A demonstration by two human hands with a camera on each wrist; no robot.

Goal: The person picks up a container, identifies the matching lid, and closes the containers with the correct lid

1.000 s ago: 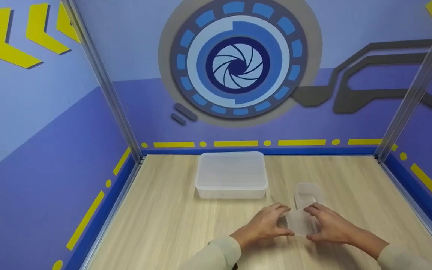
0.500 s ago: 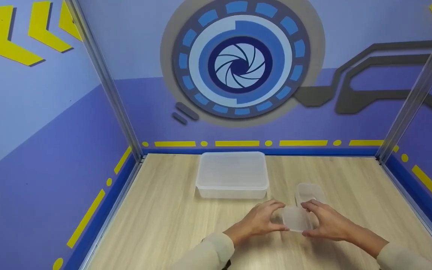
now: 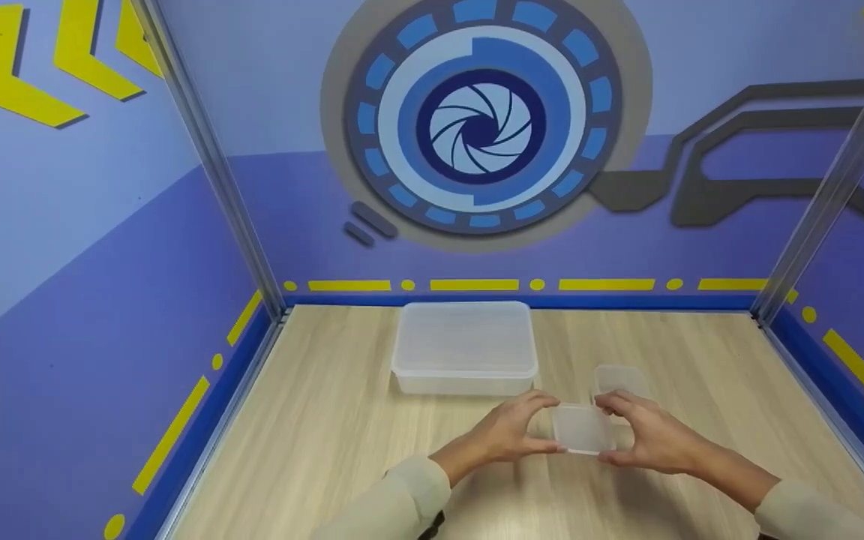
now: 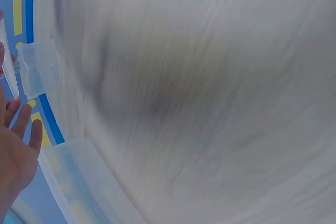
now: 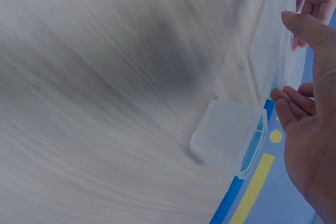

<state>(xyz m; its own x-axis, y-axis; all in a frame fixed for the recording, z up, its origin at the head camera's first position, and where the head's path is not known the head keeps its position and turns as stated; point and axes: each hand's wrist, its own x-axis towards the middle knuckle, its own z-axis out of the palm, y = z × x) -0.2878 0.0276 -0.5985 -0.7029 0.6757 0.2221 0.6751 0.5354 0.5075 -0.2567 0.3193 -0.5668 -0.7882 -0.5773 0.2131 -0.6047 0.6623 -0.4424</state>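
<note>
A small translucent plastic lid [image 3: 583, 430] is held up over the table between both hands, and it shows edge-on in the right wrist view. My left hand [image 3: 503, 433] grips its left side, thumb at the near corner and a finger at the far corner. On the opposite side my right hand [image 3: 663, 441] holds it the same way with thumb and fingers. Just behind the right fingers stands a small open translucent container [image 3: 622, 378], its near part hidden by that hand. In the left wrist view the left hand [image 4: 20, 153] is cut off by the frame edge.
A large translucent lidded box [image 3: 466, 349] stands at the back of the wooden table [image 3: 327, 435], left of the hands. Patterned walls [image 3: 282, 217] and metal posts [image 3: 214, 165] enclose the table at the back and sides.
Both hands have moved slightly left and away from me with the lid, rising a little. The lid now faces the head camera more squarely. The large box and small container stay put.
</note>
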